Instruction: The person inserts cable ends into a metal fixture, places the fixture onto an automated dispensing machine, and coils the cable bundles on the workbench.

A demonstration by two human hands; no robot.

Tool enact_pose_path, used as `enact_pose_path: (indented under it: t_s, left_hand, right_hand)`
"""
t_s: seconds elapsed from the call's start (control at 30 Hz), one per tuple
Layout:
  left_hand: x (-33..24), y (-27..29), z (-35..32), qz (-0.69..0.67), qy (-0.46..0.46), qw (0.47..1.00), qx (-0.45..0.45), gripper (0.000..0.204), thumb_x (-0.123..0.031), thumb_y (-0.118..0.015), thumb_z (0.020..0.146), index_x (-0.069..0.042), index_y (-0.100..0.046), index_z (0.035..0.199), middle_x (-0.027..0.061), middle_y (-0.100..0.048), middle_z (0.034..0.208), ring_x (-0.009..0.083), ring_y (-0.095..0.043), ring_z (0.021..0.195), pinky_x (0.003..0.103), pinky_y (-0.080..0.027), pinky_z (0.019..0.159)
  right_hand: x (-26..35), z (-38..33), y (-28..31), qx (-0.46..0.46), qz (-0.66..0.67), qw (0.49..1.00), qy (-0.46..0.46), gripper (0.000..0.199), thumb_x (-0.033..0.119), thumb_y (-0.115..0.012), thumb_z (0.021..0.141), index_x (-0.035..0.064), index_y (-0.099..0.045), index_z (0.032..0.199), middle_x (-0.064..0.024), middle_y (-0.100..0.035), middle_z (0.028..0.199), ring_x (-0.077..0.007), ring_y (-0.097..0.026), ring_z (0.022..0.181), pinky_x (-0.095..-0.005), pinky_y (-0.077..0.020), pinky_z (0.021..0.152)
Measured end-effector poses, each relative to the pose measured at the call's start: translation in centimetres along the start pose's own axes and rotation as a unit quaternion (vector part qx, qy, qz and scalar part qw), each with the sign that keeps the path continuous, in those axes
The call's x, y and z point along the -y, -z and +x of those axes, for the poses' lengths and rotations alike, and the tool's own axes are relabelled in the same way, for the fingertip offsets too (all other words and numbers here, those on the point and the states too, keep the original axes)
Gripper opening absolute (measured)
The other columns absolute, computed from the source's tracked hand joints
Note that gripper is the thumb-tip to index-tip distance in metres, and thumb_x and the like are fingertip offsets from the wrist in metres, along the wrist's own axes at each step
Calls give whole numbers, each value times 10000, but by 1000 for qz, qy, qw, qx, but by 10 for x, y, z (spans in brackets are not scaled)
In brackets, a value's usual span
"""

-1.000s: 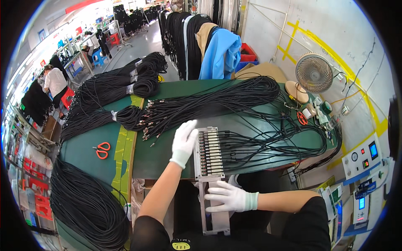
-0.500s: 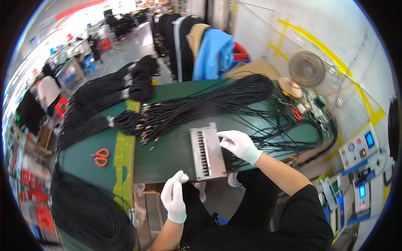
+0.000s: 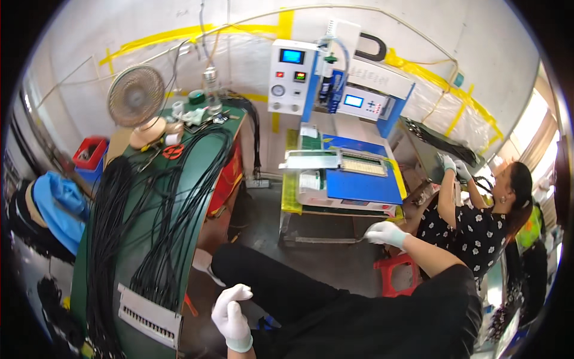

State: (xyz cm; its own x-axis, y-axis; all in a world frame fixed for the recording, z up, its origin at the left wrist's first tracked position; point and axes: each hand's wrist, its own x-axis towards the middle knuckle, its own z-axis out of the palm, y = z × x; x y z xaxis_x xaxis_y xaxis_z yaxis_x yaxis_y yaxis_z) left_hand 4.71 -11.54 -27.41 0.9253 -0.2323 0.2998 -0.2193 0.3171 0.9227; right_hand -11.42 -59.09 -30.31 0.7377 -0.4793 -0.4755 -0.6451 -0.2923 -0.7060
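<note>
My left hand [image 3: 232, 317], in a white glove, hovers beside the green table's edge, fingers loosely bent and apart with nothing in them. To its left, on the table, lies a pale metal fixture [image 3: 149, 317] with a row of dark slots. Black cables [image 3: 158, 257] run from behind this fixture toward the table's far end. My gloved right hand [image 3: 385, 234] reaches out at the right, open, in front of a bench with a white-and-blue machine [image 3: 359, 102]. Another slotted metal fixture [image 3: 363, 163] rests on that bench, joined to or beside a flat metal plate [image 3: 312, 160].
A red stool [image 3: 396, 275] stands below my right hand. A co-worker [image 3: 472, 227] in a flowered top sits at the right, with gloved hands over another table. A fan [image 3: 136, 99] and red-handled scissors [image 3: 173, 152] are at the green table's far end.
My view has swung right, from the green table to the machine bench. My right hand has left the side of the slotted fixture, which stays on the table. My left hand still hovers empty.
</note>
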Motion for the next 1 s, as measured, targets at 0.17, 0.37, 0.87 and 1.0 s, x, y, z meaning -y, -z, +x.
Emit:
enact_pose_path:
  t_s: [0.17, 0.37, 0.87, 1.0]
  left_hand:
    - [8, -65, 26, -24, 128, 986, 104, 292, -13, -507, 946, 87, -678, 1161, 149, -715, 1010, 216, -681, 955, 325, -507, 924]
    - [19, -103, 36, 38, 168, 974, 148, 274, -44, -532, 983, 73, -685, 1179, 125, -718, 1034, 179, -658, 961, 283, -481, 888]
    - [8, -87, 17, 114, 264, 957, 27, 345, -173, -541, 1017, 74, -638, 1238, 171, -702, 1122, 222, -682, 1011, 330, -505, 936]
    - [-14, -94, 33, -12, 304, 951, -59, 360, -130, -488, 1055, 56, -561, 1355, 167, -635, 1299, 246, -623, 1172, 339, -476, 1018]
  right_hand:
    - [-49, 23, 97, -327, -4, 928, 180, 342, 266, -731, 895, -21, -705, 1080, -94, -725, 903, -155, -679, 786, -303, -538, 729]
    - [71, 142, 117, -243, -336, 858, 304, 965, 461, -844, 678, 80, -450, 1473, -217, -514, 1443, -380, -454, 1363, -446, -355, 1141]
    - [176, 209, 116, -54, -523, 792, 310, 851, 421, -796, 587, 217, -559, 1378, -151, -563, 1178, -334, -515, 1104, -417, -432, 888]
    - [193, 158, 114, -49, -516, 734, 438, 811, 330, -796, 512, 190, -598, 1285, -141, -571, 1083, -354, -530, 1035, -448, -427, 860]
